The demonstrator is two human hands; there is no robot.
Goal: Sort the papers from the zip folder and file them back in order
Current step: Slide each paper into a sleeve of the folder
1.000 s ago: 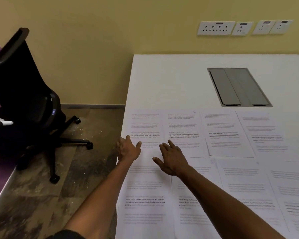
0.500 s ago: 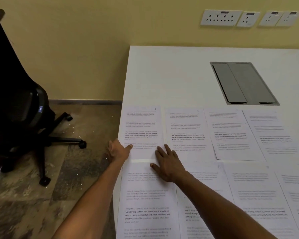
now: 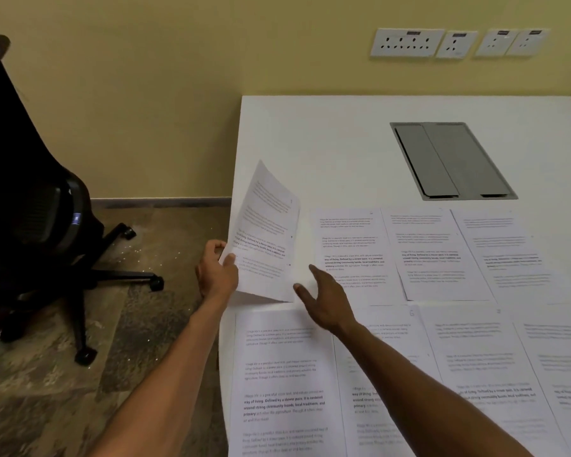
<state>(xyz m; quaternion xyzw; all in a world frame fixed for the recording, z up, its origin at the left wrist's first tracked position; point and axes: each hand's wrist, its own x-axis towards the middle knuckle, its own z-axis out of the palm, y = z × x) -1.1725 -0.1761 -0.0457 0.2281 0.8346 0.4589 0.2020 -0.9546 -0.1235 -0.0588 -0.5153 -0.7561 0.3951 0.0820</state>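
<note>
The left hand (image 3: 216, 272) pinches the lifted sheet (image 3: 266, 235) by its nine o'clock edge, at the table's (image 3: 327, 140) ten o'clock corner, while the right hand (image 3: 323, 298) hovers open beside it at three o'clock — I would support the drooping side there, so the page rises flat and does not crease.

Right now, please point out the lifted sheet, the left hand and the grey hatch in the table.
lifted sheet (image 3: 266, 232), head view, middle of its printed face.
left hand (image 3: 216, 270), head view, back of the hand.
grey hatch (image 3: 452, 159), head view, centre of its lid.
</note>
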